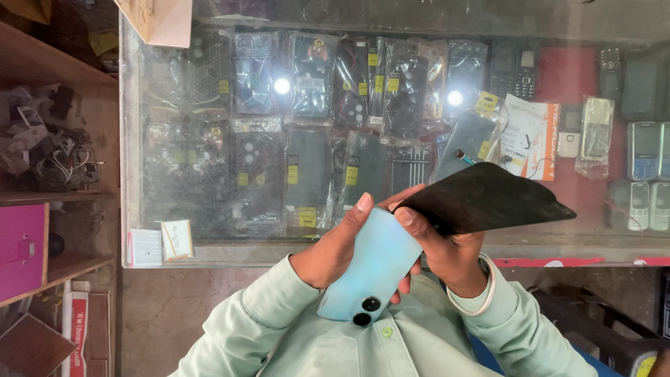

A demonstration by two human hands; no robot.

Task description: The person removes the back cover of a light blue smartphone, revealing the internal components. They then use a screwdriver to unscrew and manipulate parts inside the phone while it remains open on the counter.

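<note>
A light blue phone [377, 269] is held back side up, its two camera lenses pointing toward my chest. My left hand [333, 244] grips its left edge, with the thumb lying along the top. My right hand [447, 253], which has a pale bangle on the wrist, holds the phone's right edge. This hand also pinches a dark, thin, flexible cover [488, 199] between thumb and fingers. The cover fans out to the right above the phone. Both hands are just in front of the glass counter [132, 139].
Inside the glass counter lie several bagged phone cases [310, 77] and several keypad phones [642, 150] on a red lining. Wooden shelves [56, 77] with tangled cables stand at the left, above a pink box [21, 248]. A black plastic stool [593, 328] is at the lower right.
</note>
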